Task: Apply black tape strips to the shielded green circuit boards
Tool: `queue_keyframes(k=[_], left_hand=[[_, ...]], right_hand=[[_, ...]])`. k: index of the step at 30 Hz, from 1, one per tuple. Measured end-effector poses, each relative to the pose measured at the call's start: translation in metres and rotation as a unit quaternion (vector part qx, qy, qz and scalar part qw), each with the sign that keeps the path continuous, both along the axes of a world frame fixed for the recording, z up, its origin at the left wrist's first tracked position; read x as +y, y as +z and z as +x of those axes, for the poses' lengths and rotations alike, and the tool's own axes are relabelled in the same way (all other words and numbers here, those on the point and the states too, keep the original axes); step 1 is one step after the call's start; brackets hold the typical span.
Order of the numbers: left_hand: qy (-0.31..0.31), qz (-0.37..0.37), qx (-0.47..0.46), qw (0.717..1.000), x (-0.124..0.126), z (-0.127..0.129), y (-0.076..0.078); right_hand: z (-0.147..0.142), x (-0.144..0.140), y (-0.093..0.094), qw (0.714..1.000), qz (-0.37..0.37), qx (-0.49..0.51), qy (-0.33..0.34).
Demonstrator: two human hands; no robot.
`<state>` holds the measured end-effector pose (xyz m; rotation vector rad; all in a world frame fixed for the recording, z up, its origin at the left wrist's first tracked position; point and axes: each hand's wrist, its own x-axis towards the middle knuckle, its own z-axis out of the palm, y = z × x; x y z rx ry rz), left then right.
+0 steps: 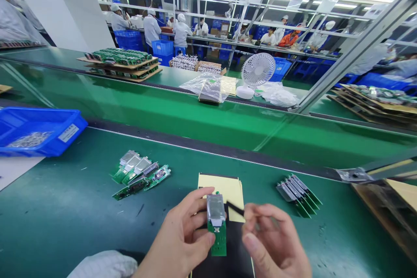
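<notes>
Left hand [182, 234]: fingers gripping board [219, 243] by edges, above sheets [218, 181] on tabletop [87, 217]. Right hand [273, 236]: fingers pinching black strip [235, 208], free end near board. Risk: strip may snag, held by one end; board may twist if grip loosens.

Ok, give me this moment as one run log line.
left hand: holding green circuit board with grey rectangular panel | right hand: holding thin black strip | below: pale yellow sheets

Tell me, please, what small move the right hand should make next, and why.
Probably bring the black strip to the circuit board: the left hand holds the board, display up, and the right hand holds the strip with its free end beside that display.
</notes>
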<state>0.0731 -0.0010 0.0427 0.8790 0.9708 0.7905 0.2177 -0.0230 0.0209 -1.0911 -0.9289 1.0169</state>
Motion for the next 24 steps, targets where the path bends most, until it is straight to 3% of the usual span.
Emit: queue_keyframes(k=[1, 2, 4, 6, 11, 15, 17, 20, 22, 24], left_hand=[[0.000, -0.001, -0.001, 1.000, -0.001, 0.000, -0.002], [0.002, -0.001, -0.008, 1.000, -0.002, 0.000, -0.003], [0.012, 0.007, -0.029, 0.999, -0.003, 0.002, -0.008], [0.020, 0.020, -0.047, 0.999, -0.004, 0.003, -0.011], [-0.001, 0.008, -0.025, 1.000, -0.006, 0.003, -0.012], [-0.007, 0.001, -0.020, 1.000, -0.006, 0.004, -0.014], [-0.015, -0.001, -0.012, 1.000, -0.006, 0.004, -0.014], [-0.030, 0.003, 0.001, 1.000, -0.005, 0.005, -0.013], [-0.042, -0.006, -0.002, 0.999, -0.005, 0.006, -0.011], [-0.052, -0.021, -0.010, 0.998, -0.005, 0.006, -0.008]], right_hand=[[0.003, 0.002, 0.000, 0.991, 0.065, -0.112, -0.033], [0.005, 0.003, 0.000, 0.961, 0.125, -0.238, -0.062], [0.008, 0.007, 0.000, 0.859, 0.204, -0.461, -0.087], [0.010, 0.009, 0.000, 0.781, 0.234, -0.573, -0.086], [0.010, 0.010, -0.003, 0.743, 0.288, -0.600, -0.065], [0.013, 0.009, -0.007, 0.688, 0.347, -0.636, -0.038], [0.013, 0.010, -0.009, 0.686, 0.354, -0.635, -0.032], [0.010, 0.013, -0.010, 0.711, 0.337, -0.617, -0.017], [0.007, 0.014, -0.010, 0.747, 0.295, -0.595, -0.016], [0.004, 0.013, -0.010, 0.801, 0.233, -0.551, -0.028]])
